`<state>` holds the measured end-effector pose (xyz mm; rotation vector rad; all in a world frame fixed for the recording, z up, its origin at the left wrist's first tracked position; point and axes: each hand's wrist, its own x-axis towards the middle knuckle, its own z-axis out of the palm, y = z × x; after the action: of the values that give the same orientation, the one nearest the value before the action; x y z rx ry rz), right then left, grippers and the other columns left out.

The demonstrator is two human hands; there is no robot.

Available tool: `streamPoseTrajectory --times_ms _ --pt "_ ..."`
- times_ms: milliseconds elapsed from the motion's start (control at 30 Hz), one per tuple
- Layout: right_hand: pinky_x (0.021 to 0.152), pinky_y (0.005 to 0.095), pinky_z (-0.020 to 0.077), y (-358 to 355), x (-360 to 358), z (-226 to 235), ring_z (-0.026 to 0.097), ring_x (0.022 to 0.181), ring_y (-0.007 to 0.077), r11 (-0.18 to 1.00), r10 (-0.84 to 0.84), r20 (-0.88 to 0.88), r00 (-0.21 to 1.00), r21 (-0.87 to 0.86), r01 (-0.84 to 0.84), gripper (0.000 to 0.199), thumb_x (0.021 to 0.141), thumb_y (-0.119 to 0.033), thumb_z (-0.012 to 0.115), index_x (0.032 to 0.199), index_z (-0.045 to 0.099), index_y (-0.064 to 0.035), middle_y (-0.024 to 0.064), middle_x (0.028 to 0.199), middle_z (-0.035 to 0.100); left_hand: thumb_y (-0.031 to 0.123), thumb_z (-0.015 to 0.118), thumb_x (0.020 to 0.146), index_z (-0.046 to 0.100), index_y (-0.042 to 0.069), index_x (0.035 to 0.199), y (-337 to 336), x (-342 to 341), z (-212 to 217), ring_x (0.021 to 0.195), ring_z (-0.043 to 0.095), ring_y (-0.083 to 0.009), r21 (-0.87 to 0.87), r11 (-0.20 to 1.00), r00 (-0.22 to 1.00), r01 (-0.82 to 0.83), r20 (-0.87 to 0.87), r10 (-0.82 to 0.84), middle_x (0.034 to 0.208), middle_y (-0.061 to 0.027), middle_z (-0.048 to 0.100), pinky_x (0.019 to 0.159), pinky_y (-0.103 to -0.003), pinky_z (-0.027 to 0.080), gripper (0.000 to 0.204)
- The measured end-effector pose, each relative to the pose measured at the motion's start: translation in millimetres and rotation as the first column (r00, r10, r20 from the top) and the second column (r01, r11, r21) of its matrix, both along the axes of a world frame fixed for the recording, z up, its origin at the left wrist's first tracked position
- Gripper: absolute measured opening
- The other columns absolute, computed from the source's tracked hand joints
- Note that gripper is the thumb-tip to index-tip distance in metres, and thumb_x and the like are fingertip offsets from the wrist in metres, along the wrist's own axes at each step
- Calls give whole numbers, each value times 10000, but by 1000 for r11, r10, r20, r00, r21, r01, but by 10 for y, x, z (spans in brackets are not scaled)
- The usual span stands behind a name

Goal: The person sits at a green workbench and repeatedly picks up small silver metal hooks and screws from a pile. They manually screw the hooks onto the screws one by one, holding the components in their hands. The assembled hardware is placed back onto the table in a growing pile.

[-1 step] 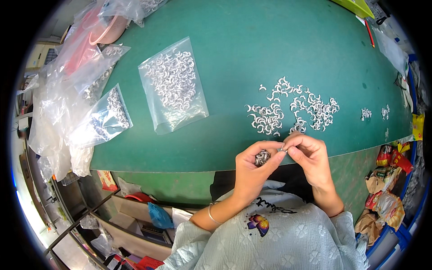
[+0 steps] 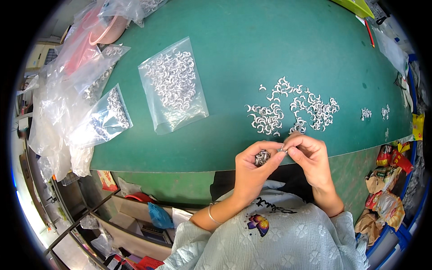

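Observation:
Just over the table's near edge, my left hand (image 2: 252, 175) cups a clump of small silvery metal pieces (image 2: 262, 157) in its curled fingers. Its thumb and forefinger meet the fingertips of my right hand (image 2: 312, 162) at one tiny silvery piece (image 2: 282, 149). Both hands are closed in a pinch there; the fingertips hide most of that piece. Beyond them on the green table (image 2: 225, 58) lies a loose spread of curved, crescent-shaped silvery pieces (image 2: 321, 112), with another cluster of crescents (image 2: 266, 119) to its left.
A clear bag of crescents (image 2: 173, 85) lies left of centre, with a smaller filled bag (image 2: 114, 108) beside it. Plastic sheeting (image 2: 54, 117) and a pink basket (image 2: 110, 31) crowd the left edge. Two small piles include one (image 2: 366, 114) at right. A cardboard box (image 2: 128, 216) stands below.

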<state>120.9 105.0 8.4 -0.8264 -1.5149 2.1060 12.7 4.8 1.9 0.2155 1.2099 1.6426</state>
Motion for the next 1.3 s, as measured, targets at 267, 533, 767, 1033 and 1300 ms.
streamPoseTrajectory --times_ms 267,533,767,1033,1300 --pt "661 288 408 72 -50 -15 513 716 179 784 -157 174 972 621 16 128 685 9 671 797 608 6 72 786 582 69 521 843 480 27 843 -12 -90 14 571 354 -67 83 997 889 1 457 -39 723 -13 430 466 -184 268 59" --pt "652 325 323 64 -180 -123 470 753 203 276 -273 321 907 929 -246 182 637 -38 676 804 607 -58 23 809 534 104 471 834 457 34 838 -37 -136 13 614 401 -115 209 977 873 -41 483 -67 785 -68 447 505 -210 308 71" --pt "652 329 326 85 -183 -148 477 762 206 253 -252 340 906 927 -277 163 668 -40 643 817 580 -59 23 834 542 70 485 864 549 -16 961 -88 -113 -43 593 420 -102 111 994 917 -10 398 -35 738 -55 489 469 -210 310 145" --pt "648 314 358 95 -180 -105 487 737 217 342 -269 269 925 924 -170 130 680 -20 648 792 583 -42 37 793 566 121 503 889 567 -15 992 -95 -91 -84 572 404 -79 87 996 952 -26 306 -2 693 -27 471 451 -202 295 183" --pt "591 242 375 42 -71 30 479 641 91 934 5 179 984 350 -69 81 744 28 614 816 601 -8 20 712 588 -62 571 767 625 -8 945 -7 -76 49 612 410 -41 29 998 912 54 -408 -38 699 12 485 522 -177 318 194"
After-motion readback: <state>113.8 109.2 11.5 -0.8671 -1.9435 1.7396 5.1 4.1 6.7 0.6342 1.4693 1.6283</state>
